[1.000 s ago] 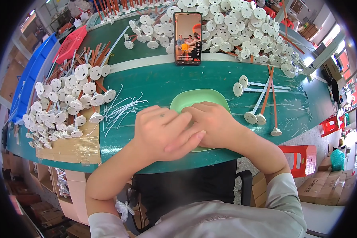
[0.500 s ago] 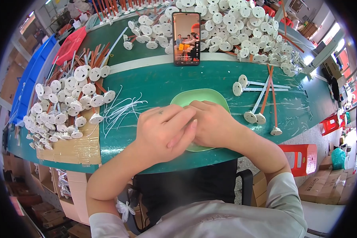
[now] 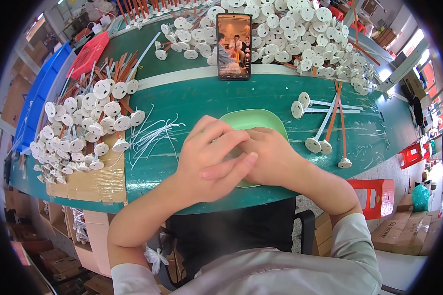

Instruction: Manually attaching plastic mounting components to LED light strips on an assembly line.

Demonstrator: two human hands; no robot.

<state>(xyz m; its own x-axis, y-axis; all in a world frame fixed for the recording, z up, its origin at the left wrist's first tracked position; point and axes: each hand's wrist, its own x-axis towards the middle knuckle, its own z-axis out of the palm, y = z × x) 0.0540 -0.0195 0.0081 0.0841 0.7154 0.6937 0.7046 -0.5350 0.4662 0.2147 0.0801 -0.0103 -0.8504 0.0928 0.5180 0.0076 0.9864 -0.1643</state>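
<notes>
Both hands, left hand (image 3: 209, 157) and right hand (image 3: 273, 160), press together over the green dish (image 3: 261, 120); keep the work low above it.

a phone (image 3: 234, 45) stands upright at the far side of the green table (image 3: 192, 93), its screen lit. white round discs (image 3: 79, 128) lie heaped on the left and more discs (image 3: 300, 39) behind the phone. loose white ties (image 3: 155, 135), perhaps cable ties, lie beside a cardboard sheet (image 3: 96, 179). a blue bin (image 3: 34, 98) and red basket (image 3: 88, 54) sit far left.
</notes>
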